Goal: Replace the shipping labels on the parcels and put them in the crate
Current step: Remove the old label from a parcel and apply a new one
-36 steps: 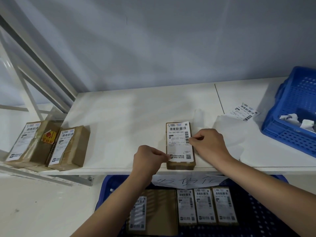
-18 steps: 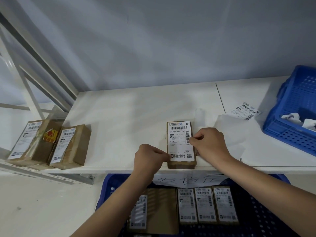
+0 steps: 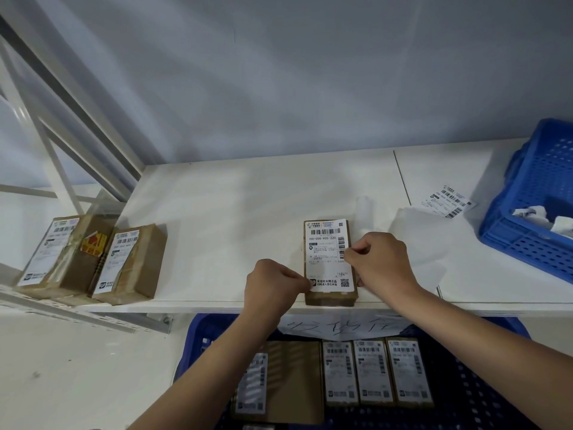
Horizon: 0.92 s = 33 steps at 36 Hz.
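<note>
A small brown parcel lies near the front edge of the white shelf, with a white shipping label on its top. My left hand pinches the label's lower left corner. My right hand pinches the label's right edge about halfway up. Below the shelf stands a blue crate with several labelled parcels inside. Two more brown parcels with labels lie at the shelf's left end.
A second blue crate with crumpled white paper stands at the right. A loose label and clear backing sheets lie on the shelf beside it. White metal rack struts rise at the left. A grey wall closes the back.
Both hands stay on the label's edges with only slight shifts. The parcel has not moved.
</note>
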Motion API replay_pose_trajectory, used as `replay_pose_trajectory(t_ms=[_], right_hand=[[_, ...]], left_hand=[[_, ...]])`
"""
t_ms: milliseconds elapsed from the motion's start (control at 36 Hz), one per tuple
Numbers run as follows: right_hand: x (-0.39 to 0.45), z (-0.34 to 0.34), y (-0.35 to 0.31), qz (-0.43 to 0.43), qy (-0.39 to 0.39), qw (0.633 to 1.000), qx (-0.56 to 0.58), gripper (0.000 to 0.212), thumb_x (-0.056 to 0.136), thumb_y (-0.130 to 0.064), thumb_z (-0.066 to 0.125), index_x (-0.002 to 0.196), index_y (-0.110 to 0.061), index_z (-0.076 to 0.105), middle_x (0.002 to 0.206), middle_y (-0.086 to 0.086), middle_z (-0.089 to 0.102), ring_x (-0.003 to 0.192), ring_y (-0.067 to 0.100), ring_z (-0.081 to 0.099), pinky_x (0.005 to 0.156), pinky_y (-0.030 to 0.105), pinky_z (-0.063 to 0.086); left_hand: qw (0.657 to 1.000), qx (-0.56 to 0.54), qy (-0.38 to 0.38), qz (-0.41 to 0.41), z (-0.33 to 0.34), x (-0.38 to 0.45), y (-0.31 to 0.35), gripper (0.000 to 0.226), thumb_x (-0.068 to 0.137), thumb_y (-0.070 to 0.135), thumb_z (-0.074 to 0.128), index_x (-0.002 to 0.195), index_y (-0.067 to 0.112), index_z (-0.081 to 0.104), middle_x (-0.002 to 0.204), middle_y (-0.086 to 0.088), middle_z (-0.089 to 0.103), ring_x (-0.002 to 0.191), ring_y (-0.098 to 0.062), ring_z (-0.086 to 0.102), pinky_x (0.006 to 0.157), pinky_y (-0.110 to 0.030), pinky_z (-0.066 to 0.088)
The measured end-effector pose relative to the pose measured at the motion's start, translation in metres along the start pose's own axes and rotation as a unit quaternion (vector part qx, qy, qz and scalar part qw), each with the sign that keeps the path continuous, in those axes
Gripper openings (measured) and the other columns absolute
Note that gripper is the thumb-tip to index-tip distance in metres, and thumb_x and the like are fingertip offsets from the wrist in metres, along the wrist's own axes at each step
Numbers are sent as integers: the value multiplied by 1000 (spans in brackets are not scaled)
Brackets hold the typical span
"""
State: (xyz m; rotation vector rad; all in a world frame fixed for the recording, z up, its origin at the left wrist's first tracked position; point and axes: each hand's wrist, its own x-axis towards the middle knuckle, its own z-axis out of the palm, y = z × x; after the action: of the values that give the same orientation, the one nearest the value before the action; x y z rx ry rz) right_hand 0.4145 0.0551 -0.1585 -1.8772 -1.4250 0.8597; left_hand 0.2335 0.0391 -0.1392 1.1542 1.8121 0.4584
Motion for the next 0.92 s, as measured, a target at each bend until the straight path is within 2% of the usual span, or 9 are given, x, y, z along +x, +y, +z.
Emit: replay_pose_trajectory(t_ms=[111, 167, 278, 528, 611, 722, 806, 861, 917], right_hand=[[-1, 0, -1, -5, 4, 1000, -3, 24, 87, -11, 68, 76, 10, 66, 77, 24, 70, 73, 42, 67, 66, 55, 58], [-1, 1, -2, -10, 6, 1000, -12, 24, 87, -12, 68, 77, 10, 67, 78, 23, 70, 77, 41, 66, 69, 53, 57], [-1, 1, -1, -17, 5, 1000, -19, 25, 87, -11, 66, 77, 12, 65, 78, 26, 68, 74, 43, 65, 67, 52, 57], [-1, 1, 0, -9, -5, 1000, -1, 29, 88, -11, 66, 77, 16, 61, 75, 27, 68, 65, 40, 66, 61, 55, 57], [-2, 1, -2, -8, -4, 1000, -1, 29, 88, -11, 66, 78, 16, 61, 75, 28, 67, 65, 42, 66, 60, 56, 56], [-1, 1, -1, -5, -1, 1000, 0, 29, 89, -10, 67, 77, 16, 62, 72, 24, 69, 65, 36, 69, 61, 55, 58], [-1, 3, 0, -6, -2, 1000, -1, 29, 88, -12, 66, 75, 14, 62, 73, 26, 67, 70, 43, 67, 62, 54, 58], [0, 3, 1, -4, -6, 1000, -4, 29, 88, -12, 65, 74, 13, 64, 68, 21, 69, 67, 37, 69, 61, 52, 59], [1, 4, 3, -1, -10, 1000, -6, 29, 89, -12, 65, 73, 12, 64, 66, 15, 70, 64, 31, 70, 60, 52, 59]], left_hand=[[1000, 9, 1, 1, 0, 1, -1, 6, 80, 20, 84, 80, 14, 82, 61, 5, 64, 54, -9, 50, 50, -20, 38], [1000, 10, 1, -2, 0, 1, -1, 6, 81, 20, 84, 81, 14, 82, 68, 4, 69, 56, -9, 51, 51, -21, 38], [1000, 17, 2, -1, 2, 1, -1, 6, 82, 20, 83, 84, 13, 83, 83, 1, 75, 66, -11, 58, 56, -22, 41], [1000, 26, 7, 7, 4, 1, -1, 9, 84, 22, 82, 86, 13, 81, 91, 1, 76, 79, -11, 63, 61, -24, 46], [1000, 25, 6, 6, 4, 0, -2, 9, 84, 22, 82, 86, 14, 79, 88, 5, 71, 78, -8, 60, 64, -25, 46], [1000, 18, 11, -1, 2, 0, -2, 22, 81, 26, 84, 98, 17, 74, 100, 1, 70, 86, -13, 63, 67, -27, 47], [1000, 10, 6, -3, 2, -1, 0, 29, 81, 24, 83, 106, 18, 69, 96, 2, 67, 75, -13, 60, 70, -33, 54], [1000, 6, 6, -4, 4, -2, 0, 30, 81, 22, 82, 108, 19, 68, 92, 5, 66, 73, -11, 60, 79, -38, 60], [1000, 3, 5, -5, 4, -2, 1, 33, 81, 21, 81, 111, 20, 67, 96, 1, 70, 73, -13, 62, 83, -40, 61]])
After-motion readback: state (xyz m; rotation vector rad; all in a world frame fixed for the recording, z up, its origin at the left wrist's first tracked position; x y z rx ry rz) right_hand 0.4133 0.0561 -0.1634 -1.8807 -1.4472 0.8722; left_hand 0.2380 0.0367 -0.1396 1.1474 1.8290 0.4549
